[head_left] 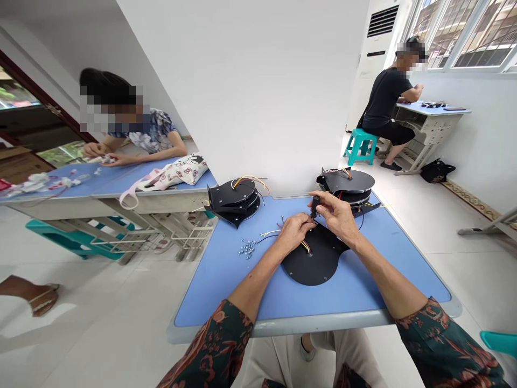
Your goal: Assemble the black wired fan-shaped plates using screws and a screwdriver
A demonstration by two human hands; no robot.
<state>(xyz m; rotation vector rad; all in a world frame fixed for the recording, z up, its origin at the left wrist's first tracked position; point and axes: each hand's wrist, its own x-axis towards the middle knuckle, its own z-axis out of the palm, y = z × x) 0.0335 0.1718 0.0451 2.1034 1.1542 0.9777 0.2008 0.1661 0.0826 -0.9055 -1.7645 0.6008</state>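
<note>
White walls (242, 81), glossy tiled floor (100, 334) — barred windows (472, 37) and a tall air conditioner (377, 43) at the far end.

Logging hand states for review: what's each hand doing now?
Left hand: closed, pinching something small, unclear what.
Right hand: closed, holding a small black part.

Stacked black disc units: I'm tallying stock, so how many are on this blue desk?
2. One stacked black disc unit sits at the far left of the blue desk, a second unit at the far right. Neither seems hidden.
</note>
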